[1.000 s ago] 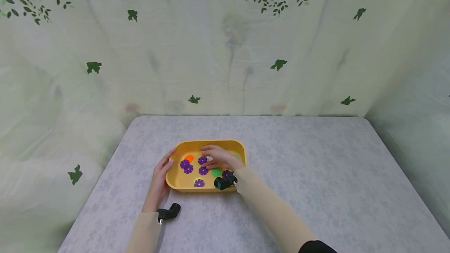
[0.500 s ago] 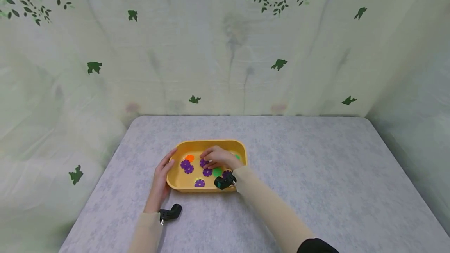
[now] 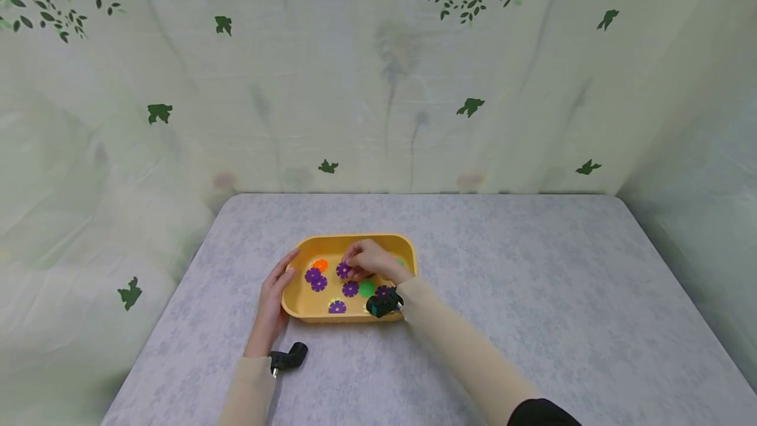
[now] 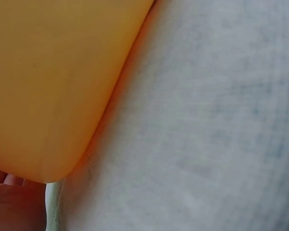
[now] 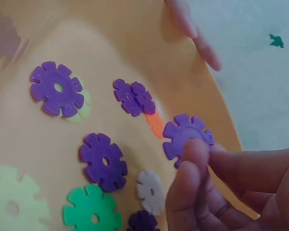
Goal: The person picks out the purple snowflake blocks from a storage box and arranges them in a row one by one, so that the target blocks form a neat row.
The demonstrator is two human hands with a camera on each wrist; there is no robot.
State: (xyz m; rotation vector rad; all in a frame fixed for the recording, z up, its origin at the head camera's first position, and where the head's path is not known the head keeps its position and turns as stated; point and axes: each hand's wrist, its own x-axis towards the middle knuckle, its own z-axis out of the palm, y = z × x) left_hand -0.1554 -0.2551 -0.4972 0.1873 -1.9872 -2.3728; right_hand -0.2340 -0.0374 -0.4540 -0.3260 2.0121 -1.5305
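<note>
Right hand (image 3: 376,260) shifted — one purple disc (image 5: 187,128) pinched, one orange disc (image 3: 320,265) nearby.

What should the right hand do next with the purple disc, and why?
I'd probably lift the pinched purple disc straight up, clear of the tray. The right hand already has it between thumb and fingers, other discs lie nearby, such as the green disc, and the left hand holds the tray's side.

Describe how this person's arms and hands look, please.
The left hand and right hand are bare. Plain cream sleeves cover both arms. A small, bent black device sits at each wrist. Something black also shows on the right arm near the picture's bottom edge; I cannot tell what.
</note>
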